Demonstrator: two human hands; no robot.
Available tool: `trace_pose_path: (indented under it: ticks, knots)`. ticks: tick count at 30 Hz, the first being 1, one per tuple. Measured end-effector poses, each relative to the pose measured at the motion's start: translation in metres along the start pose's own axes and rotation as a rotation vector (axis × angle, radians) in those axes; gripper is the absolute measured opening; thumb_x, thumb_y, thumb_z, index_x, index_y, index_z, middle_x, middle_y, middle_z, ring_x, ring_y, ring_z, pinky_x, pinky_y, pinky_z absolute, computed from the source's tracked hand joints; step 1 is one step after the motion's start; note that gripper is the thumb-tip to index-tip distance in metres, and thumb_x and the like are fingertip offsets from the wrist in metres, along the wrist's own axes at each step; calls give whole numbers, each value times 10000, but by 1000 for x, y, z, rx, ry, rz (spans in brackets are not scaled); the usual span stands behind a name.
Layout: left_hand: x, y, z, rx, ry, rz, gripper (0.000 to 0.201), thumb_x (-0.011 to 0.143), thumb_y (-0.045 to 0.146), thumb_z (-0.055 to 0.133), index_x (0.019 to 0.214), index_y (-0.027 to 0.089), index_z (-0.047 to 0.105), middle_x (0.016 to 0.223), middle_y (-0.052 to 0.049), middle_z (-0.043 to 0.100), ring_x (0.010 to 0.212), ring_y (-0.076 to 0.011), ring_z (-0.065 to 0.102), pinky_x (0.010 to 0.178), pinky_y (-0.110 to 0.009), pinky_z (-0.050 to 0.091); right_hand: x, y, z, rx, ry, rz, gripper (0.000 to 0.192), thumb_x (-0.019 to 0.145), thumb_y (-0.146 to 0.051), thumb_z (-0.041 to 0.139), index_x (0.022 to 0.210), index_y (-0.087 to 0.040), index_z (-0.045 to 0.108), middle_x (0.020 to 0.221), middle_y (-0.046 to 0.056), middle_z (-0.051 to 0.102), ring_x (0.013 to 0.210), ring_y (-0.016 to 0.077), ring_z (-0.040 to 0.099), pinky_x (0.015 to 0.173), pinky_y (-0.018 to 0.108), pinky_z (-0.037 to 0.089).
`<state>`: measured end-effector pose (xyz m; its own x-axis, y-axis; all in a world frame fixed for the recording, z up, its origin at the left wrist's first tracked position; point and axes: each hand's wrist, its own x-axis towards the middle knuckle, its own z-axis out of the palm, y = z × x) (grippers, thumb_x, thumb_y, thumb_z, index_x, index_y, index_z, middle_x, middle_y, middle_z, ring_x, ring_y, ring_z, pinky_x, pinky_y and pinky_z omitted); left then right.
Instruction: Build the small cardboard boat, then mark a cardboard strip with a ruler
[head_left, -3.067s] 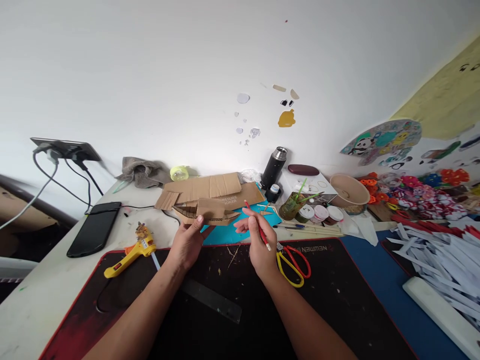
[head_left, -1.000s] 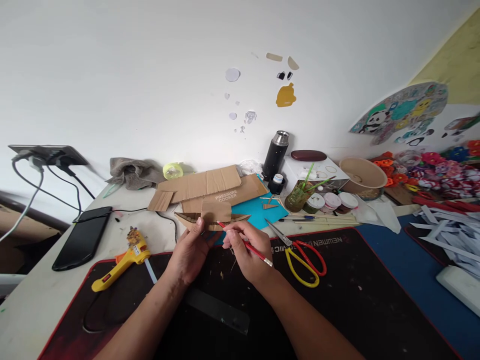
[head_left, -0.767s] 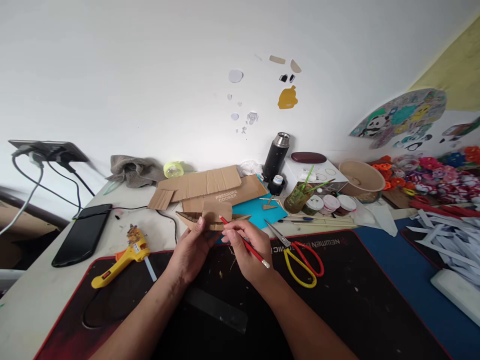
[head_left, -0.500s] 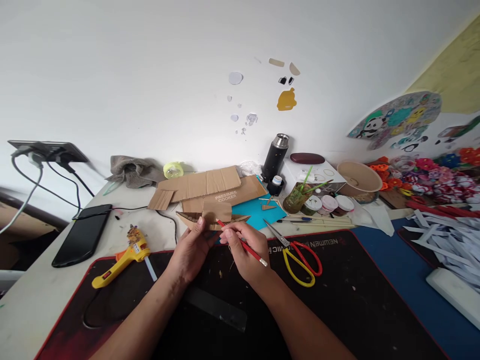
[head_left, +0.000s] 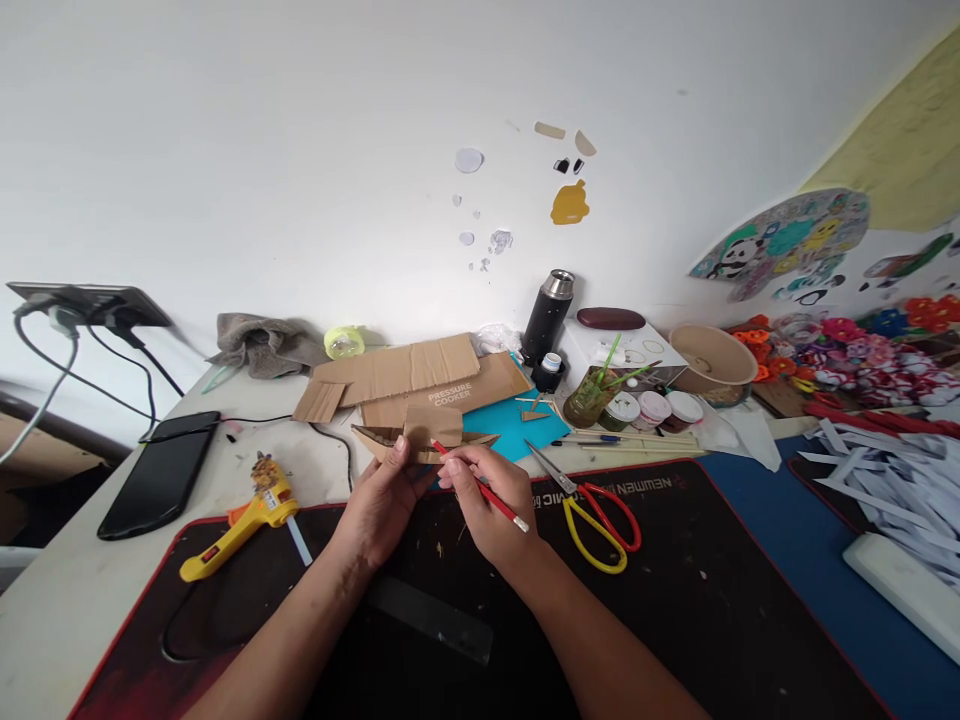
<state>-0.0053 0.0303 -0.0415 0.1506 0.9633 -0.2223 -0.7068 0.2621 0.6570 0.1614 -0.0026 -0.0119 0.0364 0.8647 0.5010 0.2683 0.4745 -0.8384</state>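
Observation:
My left hand (head_left: 390, 495) is closed on a small boat-shaped cardboard piece (head_left: 371, 440), its thumb pressing on the near side. A squarish cardboard flap (head_left: 433, 427) stands up at the middle of that piece. In my right hand (head_left: 491, 490) is a red pencil (head_left: 504, 503), gripped as for writing. Its tip points at the lower part of the flap; whether it touches I cannot tell. The fingers of both hands partly hide the cardboard's near side. Below the hands a clear ruler (head_left: 435, 618) lies on the black mat (head_left: 645, 620).
A yellow glue gun (head_left: 247, 525) rests at left, near a black phone (head_left: 161, 475). Scissors (head_left: 592, 515) with red and yellow handles lie at right. Behind are cardboard sheets (head_left: 405, 370), blue paper (head_left: 502, 430), a black flask (head_left: 549, 315), paint jars (head_left: 652, 410) and a bowl (head_left: 712, 360).
The view has shifted very slightly. Both hands, the cardboard piece and the pencil keep nearly the same position.

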Motion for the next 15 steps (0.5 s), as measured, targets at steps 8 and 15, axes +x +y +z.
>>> trace_pose_path:
  ticks: [8, 15]
  knots:
    - [-1, 0, 2, 5, 22, 1, 439, 879, 410, 1004, 1215, 197, 821, 1173, -91, 878, 887, -231, 821, 847, -347, 661, 2, 0, 0, -6, 11, -8, 200, 1148, -351, 649, 1080, -251, 809, 951, 62, 878, 820, 215, 864, 772, 306, 697]
    - [-1, 0, 1, -8, 21, -5, 427, 887, 388, 1001, 1224, 207, 810, 1155, -85, 880, 1005, -266, 842, 941, -387, 672, 1, -2, 0, -19, 10, -13, 183, 1141, -335, 656, 1085, -253, 810, 970, 65, 882, 835, 220, 867, 788, 319, 699]
